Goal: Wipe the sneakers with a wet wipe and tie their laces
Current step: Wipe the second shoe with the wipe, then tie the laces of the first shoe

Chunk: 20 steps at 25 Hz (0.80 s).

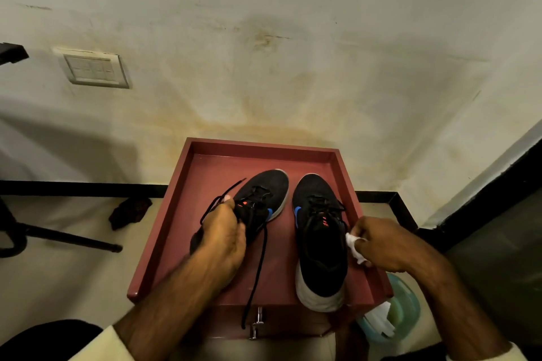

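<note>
Two black sneakers with blue logos stand toes-away on a red tray-topped cabinet (205, 173). My left hand (223, 231) grips the left sneaker (264, 193) around its heel and collar; its loose black laces (258, 269) trail toward me over the cabinet's front edge. The right sneaker (319, 237) has a white sole at the heel and rests flat. My right hand (381, 246) pinches a crumpled white wet wipe (353, 248) against the right sneaker's outer side.
A light blue tub (407, 305) with white wipes in it sits on the floor right of the cabinet. A dark cloth (129, 211) lies on the floor to the left, near a black stand leg (67, 239). The stained wall stands close behind the cabinet.
</note>
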Available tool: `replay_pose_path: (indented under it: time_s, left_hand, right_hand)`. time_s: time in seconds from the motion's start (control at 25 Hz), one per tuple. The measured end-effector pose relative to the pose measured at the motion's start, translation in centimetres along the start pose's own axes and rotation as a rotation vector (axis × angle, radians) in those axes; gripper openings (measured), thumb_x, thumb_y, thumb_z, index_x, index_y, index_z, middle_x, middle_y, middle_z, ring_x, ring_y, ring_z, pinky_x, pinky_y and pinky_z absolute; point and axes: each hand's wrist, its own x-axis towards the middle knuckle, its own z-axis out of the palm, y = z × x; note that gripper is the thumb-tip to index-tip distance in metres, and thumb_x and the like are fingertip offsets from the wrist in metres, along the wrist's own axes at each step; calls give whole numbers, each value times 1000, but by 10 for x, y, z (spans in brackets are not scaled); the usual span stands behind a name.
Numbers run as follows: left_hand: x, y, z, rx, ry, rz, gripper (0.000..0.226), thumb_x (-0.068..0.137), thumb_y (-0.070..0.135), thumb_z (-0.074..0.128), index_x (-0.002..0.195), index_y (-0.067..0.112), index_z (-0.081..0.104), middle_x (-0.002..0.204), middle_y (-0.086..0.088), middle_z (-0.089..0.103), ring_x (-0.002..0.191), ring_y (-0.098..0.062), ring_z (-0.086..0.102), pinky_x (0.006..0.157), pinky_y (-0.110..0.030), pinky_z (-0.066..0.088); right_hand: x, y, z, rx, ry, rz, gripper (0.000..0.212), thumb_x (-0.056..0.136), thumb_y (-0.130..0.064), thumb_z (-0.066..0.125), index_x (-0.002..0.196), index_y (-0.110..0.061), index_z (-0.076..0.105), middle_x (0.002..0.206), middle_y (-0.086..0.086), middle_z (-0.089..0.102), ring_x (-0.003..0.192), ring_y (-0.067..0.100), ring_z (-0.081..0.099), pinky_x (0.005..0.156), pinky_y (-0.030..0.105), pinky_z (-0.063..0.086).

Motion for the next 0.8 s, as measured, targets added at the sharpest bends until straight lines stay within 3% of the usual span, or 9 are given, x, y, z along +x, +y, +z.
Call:
replay_pose_path:
  time_s: [0.12,0.24,0.32,0.4,0.52,0.6,0.64,0.72,0.8]
  left_hand:
    - [0,-2,-1,52,-66,-31,32,100,9,56,129,-7,59,116,-29,71,101,-44,74,98,-55,57]
    - [-19,1,4,255,-167,-16,26,97,5,59,121,-4,65,102,-19,79,93,-29,79,93,-38,58]
    - [-39,11,4,534,-241,30,18,98,12,64,113,3,69,93,-4,82,90,-9,78,87,-21,54]
    - [-54,22,3,918,-345,74,19,98,26,68,108,11,72,104,0,80,103,-7,73,92,-21,54]
    - [-63,29,-3,1496,-424,251,9,99,41,63,105,34,60,104,5,74,99,-9,73,88,-26,56]
    - [-62,28,-4,1482,-474,232,17,100,37,62,116,30,62,105,4,73,98,-11,75,86,-23,57]
    - [-63,27,-3,1412,-494,161,10,101,34,63,109,28,64,105,1,74,97,-11,76,85,-21,58]
    - [-61,24,-3,1358,-548,94,19,101,32,63,101,14,71,109,-10,76,95,-15,78,91,-28,61]
    - [-61,21,-4,1372,-588,47,25,100,32,64,109,11,73,109,-7,78,95,-15,78,96,-34,60]
  right_hand:
    - [1,-4,2,-4,44,-21,15,102,-28,56,104,-17,65,96,2,74,85,19,74,78,35,62]
    - [-1,-5,6,84,22,6,22,100,-41,60,99,-19,64,91,0,73,83,17,74,75,33,59]
    - [-4,-8,8,128,13,3,27,97,-51,64,95,-25,60,90,-3,69,80,13,70,70,28,57]
    - [-3,-9,12,100,38,-38,23,97,-44,68,101,-22,60,85,-9,62,75,5,61,60,17,47]
    - [0,-13,19,48,86,-85,29,98,-35,68,119,-17,61,95,-5,61,80,9,56,57,12,35]
    - [2,-15,22,65,98,-118,29,97,-36,69,118,-17,61,101,-3,63,89,14,60,62,17,41]
    - [3,-16,24,80,101,-137,28,97,-36,69,117,-18,62,102,-3,64,90,15,62,65,20,44]
    - [7,-18,30,90,116,-178,28,97,-38,68,116,-19,62,104,-4,67,94,15,64,73,25,49]
    - [11,-21,34,82,144,-203,26,97,-37,67,117,-21,63,107,-4,70,96,15,66,82,33,56]
